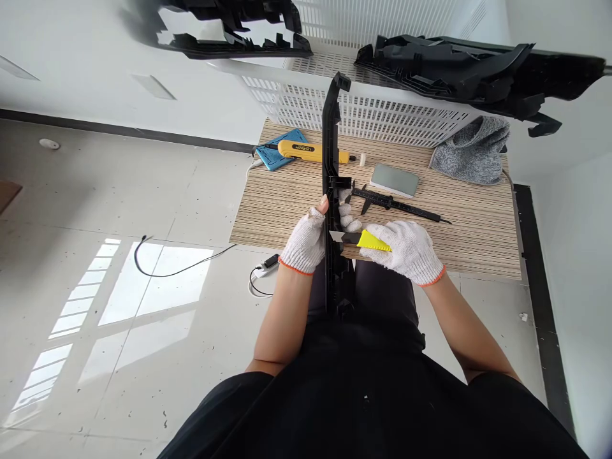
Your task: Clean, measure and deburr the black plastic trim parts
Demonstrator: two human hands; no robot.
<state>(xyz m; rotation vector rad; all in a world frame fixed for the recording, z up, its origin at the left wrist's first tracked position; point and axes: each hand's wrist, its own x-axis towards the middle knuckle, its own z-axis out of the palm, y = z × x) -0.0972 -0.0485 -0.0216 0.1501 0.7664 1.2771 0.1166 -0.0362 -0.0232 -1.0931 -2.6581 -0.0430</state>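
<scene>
Left hand (306, 242) clenched around black plastic trim (331, 191), right hand (406, 250) gripping yellow knife (370, 240)

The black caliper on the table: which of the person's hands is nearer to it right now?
Right. The right hand, holding the yellow knife, sits just below the black caliper. The left hand grips the long black plastic part, which stands between it and the caliper.

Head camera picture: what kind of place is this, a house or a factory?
Probably a small workshop for finishing plastic parts: a wooden table with a caliper, white crates bearing black moulded parts, and gloved hands trimming one with a yellow knife.
</scene>
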